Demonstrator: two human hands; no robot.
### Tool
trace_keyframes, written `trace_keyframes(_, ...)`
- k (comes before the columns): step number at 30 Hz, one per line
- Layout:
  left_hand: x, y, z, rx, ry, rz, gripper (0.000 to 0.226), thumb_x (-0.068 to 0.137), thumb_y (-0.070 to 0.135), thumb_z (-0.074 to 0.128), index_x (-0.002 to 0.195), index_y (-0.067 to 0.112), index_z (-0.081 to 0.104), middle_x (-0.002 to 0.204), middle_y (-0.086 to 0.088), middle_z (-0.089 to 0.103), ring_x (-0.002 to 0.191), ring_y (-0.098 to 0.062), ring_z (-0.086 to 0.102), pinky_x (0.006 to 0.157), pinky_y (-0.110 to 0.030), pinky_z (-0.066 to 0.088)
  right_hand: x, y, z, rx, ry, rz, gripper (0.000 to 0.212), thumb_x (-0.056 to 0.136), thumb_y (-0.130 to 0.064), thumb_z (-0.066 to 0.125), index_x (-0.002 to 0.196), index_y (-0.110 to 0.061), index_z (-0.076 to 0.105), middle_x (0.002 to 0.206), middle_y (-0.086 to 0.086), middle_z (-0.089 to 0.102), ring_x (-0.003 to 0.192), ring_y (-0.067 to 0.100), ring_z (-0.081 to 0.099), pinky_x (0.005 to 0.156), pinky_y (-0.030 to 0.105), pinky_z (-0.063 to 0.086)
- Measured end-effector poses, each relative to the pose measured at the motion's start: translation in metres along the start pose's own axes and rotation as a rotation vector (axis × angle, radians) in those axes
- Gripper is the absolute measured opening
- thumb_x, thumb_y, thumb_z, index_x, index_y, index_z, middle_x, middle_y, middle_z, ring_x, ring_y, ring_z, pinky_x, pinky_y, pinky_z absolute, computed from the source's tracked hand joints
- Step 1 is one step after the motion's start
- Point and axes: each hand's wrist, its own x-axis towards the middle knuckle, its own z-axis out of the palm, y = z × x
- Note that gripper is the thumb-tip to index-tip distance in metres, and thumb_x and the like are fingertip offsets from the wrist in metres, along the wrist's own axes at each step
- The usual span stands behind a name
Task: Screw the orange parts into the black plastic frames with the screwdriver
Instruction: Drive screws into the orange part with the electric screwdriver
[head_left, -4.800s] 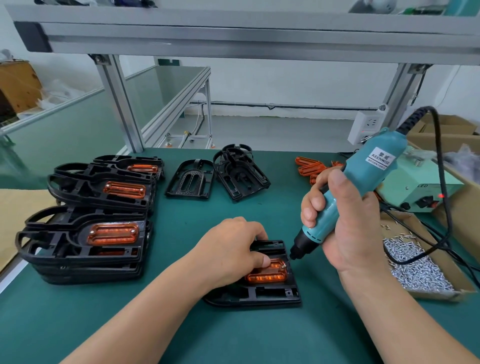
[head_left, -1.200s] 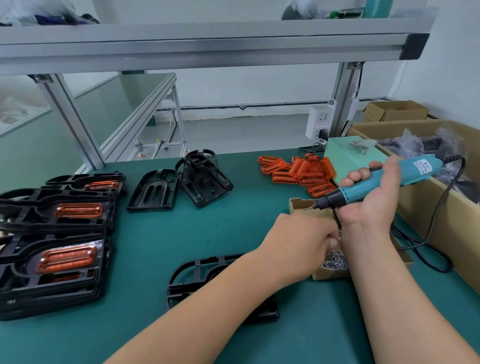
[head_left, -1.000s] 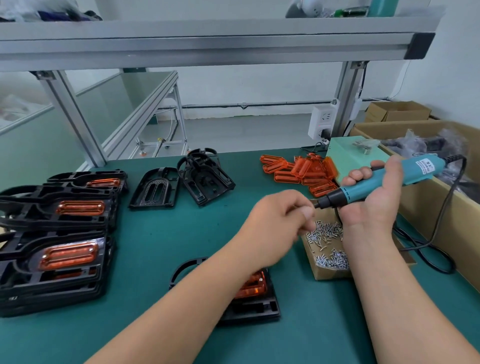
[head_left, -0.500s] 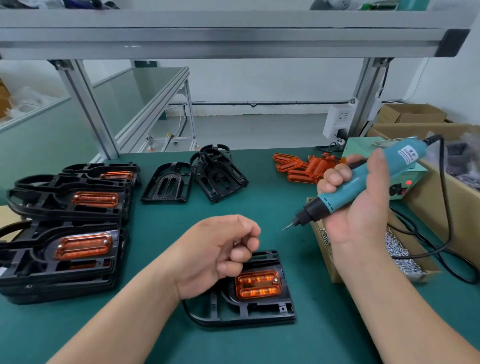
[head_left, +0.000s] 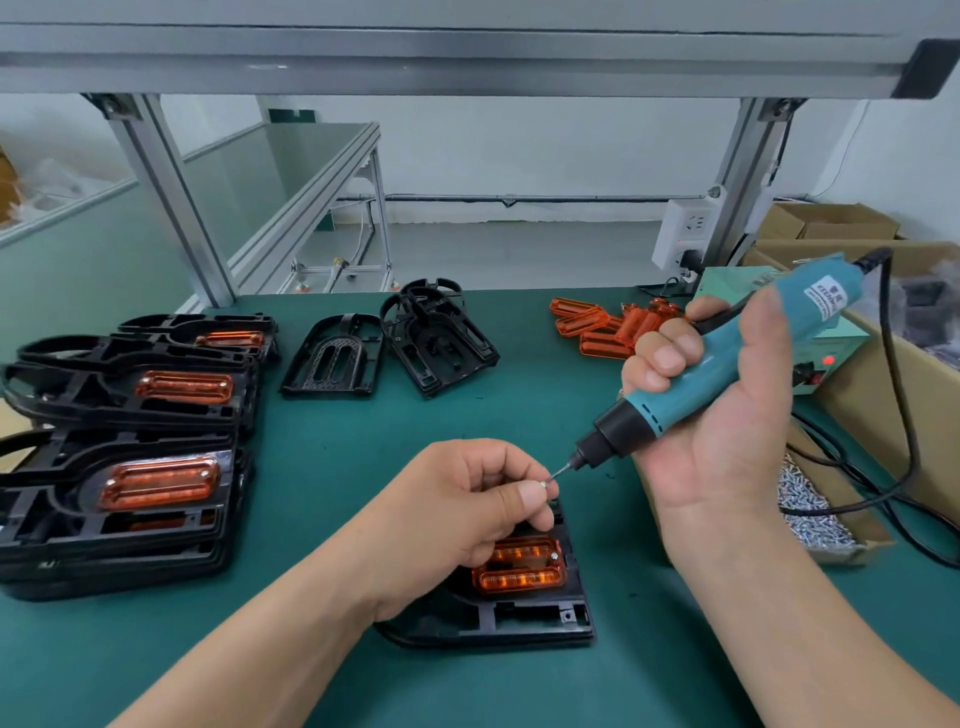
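While the left hand (head_left: 467, 514) pinches a small screw (head_left: 543, 484) between thumb and forefinger, the right hand (head_left: 727, 436) is wrapped round the teal electric screwdriver (head_left: 727, 358), whose bit slants down to meet the screw head. The step in hand appears to be loading the screw onto the bit.

The black plastic frame (head_left: 519, 618) lies flat on the green bench mat (head_left: 311, 467) directly beneath the left hand, with the orange part (head_left: 519, 571) seated in it. One screw head shows at the part's right end.

Next, carry the loaded bit to an unfilled hole and bring the tool upright. The left hand covers the part's left end.

Nearby are a carton of screws (head_left: 810, 514), loose orange parts (head_left: 597, 327) and finished frames (head_left: 130, 493) stacked at left. The tool cable (head_left: 904, 415) trails right, apart from the frame.
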Motion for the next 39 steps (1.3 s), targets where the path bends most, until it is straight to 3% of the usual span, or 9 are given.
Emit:
trace_keyframes(12, -0.002, 0.002, 0.001, 0.020, 0.019, -0.034, 0.016, 0.104, 0.010, 0.064, 0.096, 0.015, 0.077, 0.091, -0.008, 0.075, 0.055, -0.009, 0.035, 0.050, -0.020, 0.032, 0.000, 0.002, 0.000, -0.024, -0.014, 0.008, 0.033, 0.106, -0.046, 0.056, 0.092, -0.017, 0.059, 0.072, -0.004, 0.045, 0.062, 0.010, 0.047, 0.057, 0.022, 0.044)
trace_keyframes(20, -0.002, 0.000, -0.004, 0.331, 0.102, 0.022, 0.013, 0.100, 0.024, 0.067, 0.092, 0.028, 0.076, 0.092, 0.003, 0.079, 0.050, -0.005, 0.039, 0.051, -0.015, 0.036, -0.003, 0.008, 0.002, -0.094, -0.064, 0.019, 0.034, 0.106, -0.049, 0.054, 0.094, -0.018, 0.060, 0.074, -0.003, 0.047, 0.063, 0.011, 0.049, 0.057, 0.022, 0.043)
trace_keyframes(25, -0.003, 0.000, -0.004, 0.268, 0.032, -0.018, 0.018, 0.094, 0.033, 0.064, 0.092, 0.021, 0.077, 0.084, 0.005, 0.075, 0.053, -0.007, 0.038, 0.051, -0.019, 0.034, -0.005, 0.009, 0.003, -0.093, -0.102, 0.014, 0.036, 0.108, -0.050, 0.048, 0.095, -0.019, 0.060, 0.074, -0.004, 0.047, 0.063, 0.011, 0.049, 0.058, 0.023, 0.043)
trace_keyframes(29, -0.003, 0.003, -0.004, 0.125, -0.030, -0.068, 0.017, 0.094, 0.028, 0.065, 0.093, 0.018, 0.078, 0.085, -0.005, 0.072, 0.054, -0.008, 0.035, 0.050, -0.019, 0.031, -0.005, 0.008, 0.002, -0.083, -0.123, 0.023, 0.035, 0.107, -0.051, 0.050, 0.097, -0.019, 0.059, 0.074, -0.004, 0.047, 0.064, 0.010, 0.049, 0.059, 0.023, 0.044)
trace_keyframes(39, -0.001, 0.001, -0.005, 0.397, 0.186, 0.042, 0.016, 0.098, 0.025, 0.069, 0.085, 0.031, 0.075, 0.085, 0.006, 0.079, 0.045, 0.001, 0.042, 0.048, -0.008, 0.034, -0.002, 0.018, 0.000, -0.100, 0.018, 0.014, 0.034, 0.101, -0.050, 0.059, 0.097, -0.017, 0.057, 0.076, -0.001, 0.049, 0.067, 0.013, 0.053, 0.063, 0.025, 0.048)
